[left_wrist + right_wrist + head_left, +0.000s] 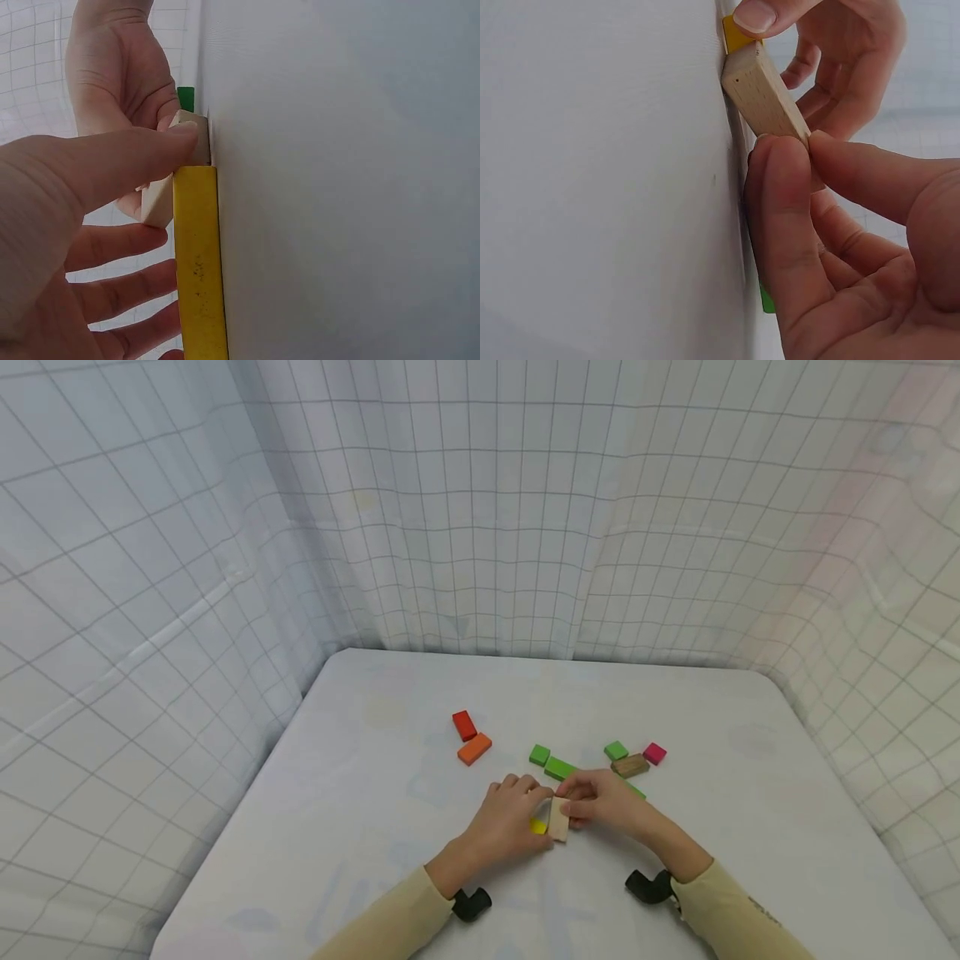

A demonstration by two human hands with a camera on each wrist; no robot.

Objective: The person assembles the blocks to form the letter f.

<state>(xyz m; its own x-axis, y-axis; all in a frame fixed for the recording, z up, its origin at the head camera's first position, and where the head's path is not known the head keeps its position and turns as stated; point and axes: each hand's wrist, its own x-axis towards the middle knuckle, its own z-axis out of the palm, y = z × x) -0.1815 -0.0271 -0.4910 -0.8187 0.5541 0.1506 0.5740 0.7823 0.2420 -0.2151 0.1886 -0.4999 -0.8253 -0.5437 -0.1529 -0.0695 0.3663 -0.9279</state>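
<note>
A plain wooden block (558, 819) stands between the two hands, tilted in the right wrist view. My right hand (606, 802) pinches its near side between thumb and fingers. From the other side, my left hand (510, 818) has its thumb on one end of the block and its index finger close to the other end. A yellow block (198, 262) lies on the table under the left palm, touching or nearly touching the plain block. In the head view the left fingers arch over this yellow block and partly cover it.
Beyond the hands lie a green block (559, 768) and a small green cube (539, 755). Farther left are a red block (464, 726) and an orange block (475, 748). Behind the right hand sit another green cube (616, 750), a brown block (630, 766) and a magenta cube (655, 753).
</note>
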